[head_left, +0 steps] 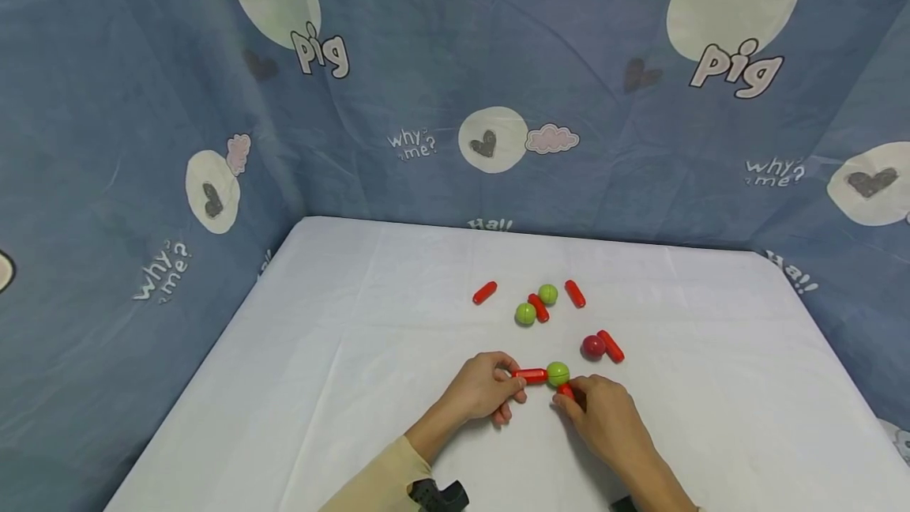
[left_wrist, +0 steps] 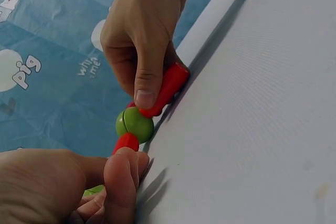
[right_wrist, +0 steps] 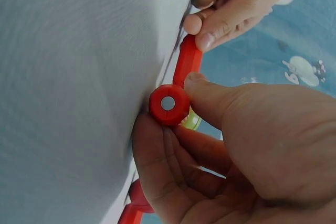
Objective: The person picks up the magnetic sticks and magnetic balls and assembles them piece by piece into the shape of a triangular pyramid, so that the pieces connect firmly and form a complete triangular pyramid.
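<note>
My left hand (head_left: 513, 382) pinches a red rod (head_left: 529, 375) lying on the white table (head_left: 355, 354). A green ball (head_left: 558, 374) sits at that rod's right end. My right hand (head_left: 565, 401) pinches a second red rod (head_left: 565, 391) against the ball from the near side. In the left wrist view the left hand (left_wrist: 123, 166) holds the near rod (left_wrist: 126, 142), then come the ball (left_wrist: 135, 124) and the right hand's rod (left_wrist: 165, 87). The right wrist view has the right hand (right_wrist: 181, 98) gripping its rod (right_wrist: 168, 103) end-on, the ball (right_wrist: 192, 121) mostly hidden behind it.
Farther back lie loose red rods (head_left: 485, 292) (head_left: 538, 307) (head_left: 574, 293) (head_left: 611, 346), two green balls (head_left: 547, 294) (head_left: 525, 314) and a dark red ball (head_left: 593, 347). Blue printed cloth (head_left: 426, 101) walls the table on three sides.
</note>
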Demonstrator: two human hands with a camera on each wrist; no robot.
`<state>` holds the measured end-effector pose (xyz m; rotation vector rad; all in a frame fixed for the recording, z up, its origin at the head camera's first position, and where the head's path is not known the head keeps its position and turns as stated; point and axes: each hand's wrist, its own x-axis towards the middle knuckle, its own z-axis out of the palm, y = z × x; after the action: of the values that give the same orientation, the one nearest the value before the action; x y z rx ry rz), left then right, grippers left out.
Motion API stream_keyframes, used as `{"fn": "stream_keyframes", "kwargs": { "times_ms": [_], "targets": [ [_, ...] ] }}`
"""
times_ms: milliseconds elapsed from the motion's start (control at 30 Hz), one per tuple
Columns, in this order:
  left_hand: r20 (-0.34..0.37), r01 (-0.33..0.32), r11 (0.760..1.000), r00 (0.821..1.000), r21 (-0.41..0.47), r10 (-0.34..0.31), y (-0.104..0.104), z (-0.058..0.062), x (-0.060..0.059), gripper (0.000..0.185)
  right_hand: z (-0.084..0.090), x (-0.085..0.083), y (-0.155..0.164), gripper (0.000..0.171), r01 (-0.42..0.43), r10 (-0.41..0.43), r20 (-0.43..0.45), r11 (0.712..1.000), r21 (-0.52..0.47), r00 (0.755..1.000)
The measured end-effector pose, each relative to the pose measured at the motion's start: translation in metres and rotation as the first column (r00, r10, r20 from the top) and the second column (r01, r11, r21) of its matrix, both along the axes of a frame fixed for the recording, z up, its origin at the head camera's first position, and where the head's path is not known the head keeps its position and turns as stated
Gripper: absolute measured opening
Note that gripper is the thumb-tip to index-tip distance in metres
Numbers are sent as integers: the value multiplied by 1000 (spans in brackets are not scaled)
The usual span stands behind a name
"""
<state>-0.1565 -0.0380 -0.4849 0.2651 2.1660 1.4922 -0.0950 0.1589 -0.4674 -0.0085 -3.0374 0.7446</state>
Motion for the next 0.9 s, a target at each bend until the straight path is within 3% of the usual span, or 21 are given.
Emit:
{"fn": "stream_keyframes", "kwargs": {
  "times_ms": [400, 900],
  "targets": [
    [-2, 36, 999, 999, -32, -36, 3, -1, -5, 13, 1, 0, 1, 31, 10, -10, -16, 1000, 1, 1000],
    [-15, 38, 999, 999, -24, -38, 3, -1, -4, 10, 4, 0, 3, 35, 75, -74, 91, 997, -7, 993]
  ]
}}
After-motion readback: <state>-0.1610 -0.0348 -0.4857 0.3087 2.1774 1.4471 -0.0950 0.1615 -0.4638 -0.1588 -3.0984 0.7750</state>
